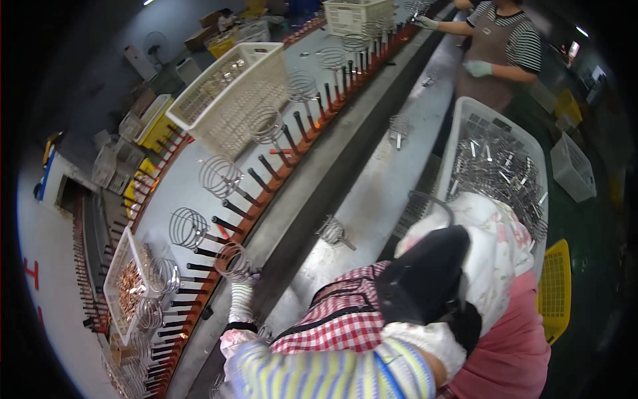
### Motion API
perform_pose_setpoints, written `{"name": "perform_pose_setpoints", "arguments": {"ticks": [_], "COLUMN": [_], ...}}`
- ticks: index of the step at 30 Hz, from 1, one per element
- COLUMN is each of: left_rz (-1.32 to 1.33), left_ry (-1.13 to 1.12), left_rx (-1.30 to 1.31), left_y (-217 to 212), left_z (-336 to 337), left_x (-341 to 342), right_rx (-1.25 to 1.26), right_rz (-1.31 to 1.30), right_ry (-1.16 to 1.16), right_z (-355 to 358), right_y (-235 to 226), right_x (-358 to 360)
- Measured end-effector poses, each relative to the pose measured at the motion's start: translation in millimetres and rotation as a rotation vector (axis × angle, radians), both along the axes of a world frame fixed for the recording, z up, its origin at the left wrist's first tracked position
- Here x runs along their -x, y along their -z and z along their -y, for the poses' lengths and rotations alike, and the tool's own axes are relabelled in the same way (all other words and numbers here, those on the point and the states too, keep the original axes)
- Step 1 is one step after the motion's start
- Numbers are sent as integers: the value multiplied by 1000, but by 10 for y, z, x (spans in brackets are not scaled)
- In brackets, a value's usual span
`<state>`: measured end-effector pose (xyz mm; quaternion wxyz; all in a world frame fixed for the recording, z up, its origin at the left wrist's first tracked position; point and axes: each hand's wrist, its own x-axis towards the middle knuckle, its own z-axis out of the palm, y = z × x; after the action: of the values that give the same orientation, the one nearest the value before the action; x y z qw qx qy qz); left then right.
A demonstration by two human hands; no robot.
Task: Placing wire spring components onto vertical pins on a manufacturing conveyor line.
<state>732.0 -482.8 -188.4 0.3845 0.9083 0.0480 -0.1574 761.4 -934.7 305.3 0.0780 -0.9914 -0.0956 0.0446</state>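
My left hand (pixel 243 290), in a striped glove with a black band at the wrist, is at the edge of the curved conveyor. Its fingers look closed by a wire whisk (pixel 234 260) with a round balloon head, against the row of black posts (pixel 197 267). Exactly how the fingers grip it is too small to make out. More balloon whisks (pixel 189 228) stand along the conveyor beyond. A loose whisk (pixel 332 231) lies on the metal bench to the right of the hand. My right hand does not show; a black shape (pixel 425 272) and patterned cloth cover the lower right.
A white crate (pixel 226 90) stands beyond the posts, and a white basket of copper-coloured pieces (pixel 114 292) at left. At right, a large white crate (pixel 541 156) holds metal parts. A co-worker (pixel 495 60) in a brown apron works at the far end. A yellow basket (pixel 555 292) is at right.
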Motion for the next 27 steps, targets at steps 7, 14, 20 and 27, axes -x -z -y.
{"name": "perform_pose_setpoints", "arguments": {"ticks": [7,14,20,27], "left_rz": [28,96,-58,56], "left_ry": [-355,-239,-900,-522], "left_rx": [308,168,952,-421], "left_y": [0,62,307,-928], "left_z": [245,824,799,2007], "left_x": [-218,-717,-374,-844], "right_rx": [63,32,-282,-332], "right_rz": [14,172,266,189], "right_ry": [98,-323,-291,-411], "right_z": [753,1182,1251,1455], "right_y": [106,217,950,2727], "right_x": [-582,-1909,-5079,-6736]}}
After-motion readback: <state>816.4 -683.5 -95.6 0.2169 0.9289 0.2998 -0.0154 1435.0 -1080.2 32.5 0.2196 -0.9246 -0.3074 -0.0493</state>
